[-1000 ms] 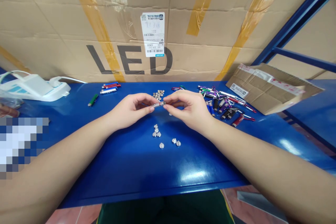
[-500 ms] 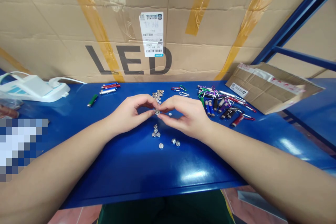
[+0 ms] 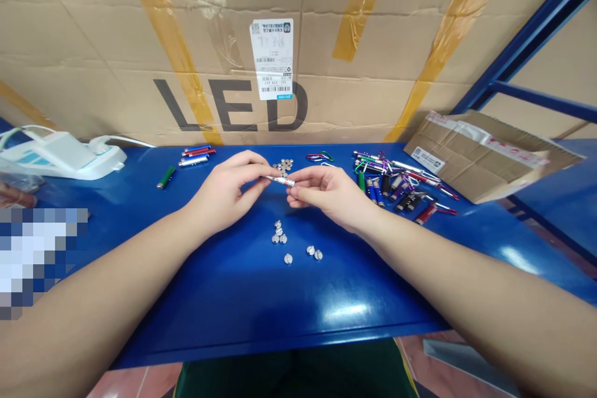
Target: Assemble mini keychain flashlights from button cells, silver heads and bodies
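Observation:
My left hand is closed on the left part of a small silver flashlight, held nearly level above the table. At its right end, my right hand pinches the tube between thumb and fingers; the fingers cover that tip. Red and dark marks show on the silver barrel. Behind the hands lies a cluster of button cells, partly hidden by the fingers. Nearer me, several slotted silver caps are scattered, with another pair of caps to their right.
Finished-looking flashlights with carabiners are heaped at right, beside an open cardboard box. A green flashlight and a few coloured tubes lie at left, near a white power strip. A large carton stands behind the blue table.
The flashlight has turned from end-on to sideways, so its barrel now shows. My right hand has shifted slightly; the single cell beside it is out of sight.

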Demonstrator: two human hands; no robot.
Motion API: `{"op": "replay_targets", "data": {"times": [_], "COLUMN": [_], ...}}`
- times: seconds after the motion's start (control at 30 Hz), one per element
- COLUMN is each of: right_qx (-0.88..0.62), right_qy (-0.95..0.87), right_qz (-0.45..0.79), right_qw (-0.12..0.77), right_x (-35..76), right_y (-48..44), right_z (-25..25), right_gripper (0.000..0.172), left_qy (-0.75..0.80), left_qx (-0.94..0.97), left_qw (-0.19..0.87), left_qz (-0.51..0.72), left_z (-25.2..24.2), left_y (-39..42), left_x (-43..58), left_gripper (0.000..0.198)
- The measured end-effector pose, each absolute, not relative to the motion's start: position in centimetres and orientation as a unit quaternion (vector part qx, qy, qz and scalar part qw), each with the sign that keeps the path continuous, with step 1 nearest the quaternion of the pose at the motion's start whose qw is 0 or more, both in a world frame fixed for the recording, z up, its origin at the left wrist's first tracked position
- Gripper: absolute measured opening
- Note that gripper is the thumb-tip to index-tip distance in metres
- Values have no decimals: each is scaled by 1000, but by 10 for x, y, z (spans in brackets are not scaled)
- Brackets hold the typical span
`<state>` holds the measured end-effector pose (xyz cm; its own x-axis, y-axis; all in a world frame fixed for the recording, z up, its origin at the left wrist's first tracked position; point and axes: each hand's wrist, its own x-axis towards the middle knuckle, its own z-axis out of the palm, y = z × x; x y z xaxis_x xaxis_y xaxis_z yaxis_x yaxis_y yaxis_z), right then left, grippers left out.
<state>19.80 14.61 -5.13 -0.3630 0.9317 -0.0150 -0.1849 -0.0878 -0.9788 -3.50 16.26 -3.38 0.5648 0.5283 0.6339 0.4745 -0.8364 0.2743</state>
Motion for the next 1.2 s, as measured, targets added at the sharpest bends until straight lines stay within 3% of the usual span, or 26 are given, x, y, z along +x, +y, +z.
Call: {"op": "replay_targets", "data": {"times": [0.17,0.4,0.6,0.9,1.2], "right_qx": [-344,-364,-420,-521,-449], "right_qy": [-452,-456,-560,-671,-701], "right_qz": [701,694,584,408,413], "right_qw": [432,422,411,334,370], "right_x": [198,198,207,221,222], "right_y": [146,148,152,157,160], "right_z": [-54,-54,-50,-45,-46], "right_gripper": [32,29,31,12,5], "left_qy": [229,266,342,374,382], "left_qx": [898,891,863,841,797], "left_qw": [-4,34,101,184,314], "left_qz": [377,366,358,345,346], "left_z": [-33,-35,-39,-41,-44], "left_y": [162,162,166,169,171], "left_x": [-34,-35,-38,-38,-37], "left_gripper": [26,24,21,25,28]}}
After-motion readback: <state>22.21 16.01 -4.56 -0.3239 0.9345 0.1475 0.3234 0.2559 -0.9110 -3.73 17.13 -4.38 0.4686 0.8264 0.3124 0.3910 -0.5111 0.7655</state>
